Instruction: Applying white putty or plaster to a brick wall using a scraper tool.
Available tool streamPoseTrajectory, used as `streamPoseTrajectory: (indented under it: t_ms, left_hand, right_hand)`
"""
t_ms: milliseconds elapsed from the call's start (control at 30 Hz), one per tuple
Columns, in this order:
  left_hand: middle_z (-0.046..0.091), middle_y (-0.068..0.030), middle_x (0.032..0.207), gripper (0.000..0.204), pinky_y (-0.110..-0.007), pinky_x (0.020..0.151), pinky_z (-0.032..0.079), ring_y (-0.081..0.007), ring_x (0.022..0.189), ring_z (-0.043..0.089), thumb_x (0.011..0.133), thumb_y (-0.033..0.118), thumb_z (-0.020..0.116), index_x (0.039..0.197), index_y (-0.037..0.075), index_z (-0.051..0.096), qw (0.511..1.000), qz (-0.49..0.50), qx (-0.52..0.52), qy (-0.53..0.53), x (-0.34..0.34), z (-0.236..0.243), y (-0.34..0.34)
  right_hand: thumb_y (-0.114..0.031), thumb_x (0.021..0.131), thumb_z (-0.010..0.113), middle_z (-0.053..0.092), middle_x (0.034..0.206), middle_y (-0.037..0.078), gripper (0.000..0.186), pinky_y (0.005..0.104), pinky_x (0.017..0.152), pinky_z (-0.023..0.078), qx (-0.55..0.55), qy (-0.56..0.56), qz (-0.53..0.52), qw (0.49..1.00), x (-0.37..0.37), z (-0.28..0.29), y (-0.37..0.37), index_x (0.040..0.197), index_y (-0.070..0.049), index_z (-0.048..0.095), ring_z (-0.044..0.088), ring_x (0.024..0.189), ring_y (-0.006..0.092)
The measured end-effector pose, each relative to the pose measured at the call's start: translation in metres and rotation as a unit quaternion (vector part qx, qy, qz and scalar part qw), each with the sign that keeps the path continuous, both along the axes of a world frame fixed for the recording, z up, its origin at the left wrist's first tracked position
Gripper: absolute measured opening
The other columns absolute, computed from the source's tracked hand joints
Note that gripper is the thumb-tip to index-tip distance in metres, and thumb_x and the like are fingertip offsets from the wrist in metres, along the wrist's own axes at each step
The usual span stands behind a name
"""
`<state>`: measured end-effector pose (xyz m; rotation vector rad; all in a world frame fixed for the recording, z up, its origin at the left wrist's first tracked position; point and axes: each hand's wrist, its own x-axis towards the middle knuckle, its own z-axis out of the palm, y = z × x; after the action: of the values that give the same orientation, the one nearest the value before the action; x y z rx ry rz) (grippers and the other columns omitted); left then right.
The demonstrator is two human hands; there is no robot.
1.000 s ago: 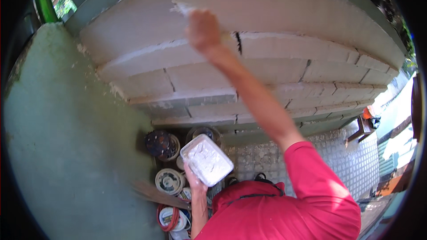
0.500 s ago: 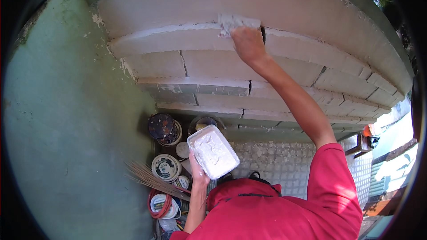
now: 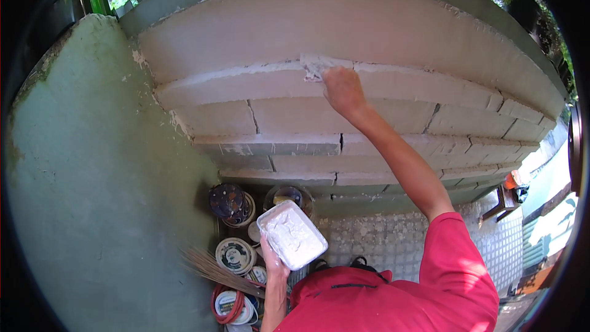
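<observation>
My left hand supports a rectangular clear plastic tub from its left side and underneath. White paste with a ridged surface fills the tub. At the wall, my right hand is closed on a white-smeared flat spreader, whose exact kind is hard to make out. The spreader lies against the upper ledge joint of the stepped block wall. White smears run along that ledge, and dark vertical gaps show between the lower blocks.
A green plastered wall rises on the left. Along its foot stand a paint-spattered bucket, several lidded tubs, a bundle of thin sticks and a red hose. Tiled floor lies below; a small wooden stool stands right.
The view has tilted up, so the wall sits lower in the picture. My right hand stays at the upper ledge with the spreader, now partly hidden behind it. The tub stays in my left hand.
</observation>
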<state>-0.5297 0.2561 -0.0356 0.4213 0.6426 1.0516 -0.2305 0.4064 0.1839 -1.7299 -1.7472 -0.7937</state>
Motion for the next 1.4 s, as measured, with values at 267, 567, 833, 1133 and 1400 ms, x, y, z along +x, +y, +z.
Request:
streamPoseTrajectory:
  t_ms: [267,567,833,1133,1400]
  left_hand:
    - [0.053,-0.0103,0.131,0.060,-0.041,0.101,0.044,-0.0274,0.117,0.055,0.098,0.049,0.023,0.137,0.007,0.041,0.999,-0.028,0.021,-0.037,0.002,0.001,0.001]
    - [0.054,-0.0094,0.130,0.060,-0.040,0.099,0.045,-0.0260,0.115,0.056,0.098,0.050,0.027,0.136,0.007,0.043,1.000,-0.002,-0.005,-0.026,0.002,-0.006,0.007]
    - [0.056,-0.0094,0.127,0.056,-0.039,0.096,0.048,-0.0255,0.112,0.058,0.098,0.048,0.029,0.133,0.007,0.046,1.000,0.017,-0.003,-0.026,-0.005,-0.017,0.027]
    - [0.058,-0.0092,0.123,0.053,-0.038,0.091,0.051,-0.0244,0.107,0.061,0.099,0.047,0.032,0.130,0.007,0.048,0.998,0.054,-0.019,-0.034,-0.011,-0.013,0.026]
    - [0.057,-0.0100,0.125,0.055,-0.040,0.093,0.050,-0.0253,0.109,0.060,0.099,0.048,0.030,0.132,0.007,0.046,0.998,0.039,-0.017,-0.038,-0.007,-0.006,0.028]
  right_hand:
    - [0.002,0.069,0.059,0.063,0.072,0.019,0.007,0.0447,0.064,0.054,0.145,-0.077,0.091,0.982,-0.016,0.071,0.004,0.072,-0.001,0.065,0.065,0.073,0.0370]
    - [-0.011,0.079,0.062,0.066,0.074,0.014,0.009,0.0370,0.062,0.056,0.291,-0.230,0.060,0.927,-0.018,0.119,0.044,0.080,-0.005,0.068,0.068,0.071,0.0262]
    - [-0.013,0.081,0.062,0.066,0.100,0.013,0.021,0.0364,0.072,0.056,0.012,-0.131,-0.077,0.988,-0.008,0.080,0.057,0.098,-0.003,0.067,0.065,0.096,0.0246]
    - [-0.010,0.077,0.061,0.065,0.087,0.016,0.022,0.0385,0.065,0.055,0.233,-0.160,0.033,0.959,-0.003,0.096,0.032,0.097,-0.004,0.068,0.065,0.082,0.0321]
    - [-0.005,0.076,0.059,0.068,0.093,0.015,0.026,0.0373,0.068,0.057,0.093,-0.184,-0.048,0.977,0.039,0.049,0.015,0.100,-0.005,0.070,0.066,0.092,0.0280]
